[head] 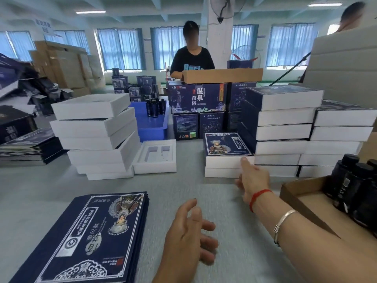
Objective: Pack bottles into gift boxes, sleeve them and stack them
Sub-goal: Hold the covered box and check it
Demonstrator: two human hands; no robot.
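Note:
My right hand [253, 180] reaches forward with relaxed fingers, its fingertip at the front edge of a sleeved gift box [226, 146] that lies on a short stack of two. My left hand [189, 235] hovers above the grey table [183, 186], fingers loosely spread, holding nothing. A pile of flat navy sleeves [93, 237] lies at the front left. An open white box with an empty insert [156, 157] sits in the middle. Dark bottles [355, 188] stand in a cardboard tray [299, 193] at the right.
White empty boxes [95, 131] are stacked at the left, sleeved boxes [285, 127] in tall stacks at the right. A blue bin [151, 123] with small bottles and printed cartons [197, 99] stand behind. A person in a black shirt [191, 58] works across the table.

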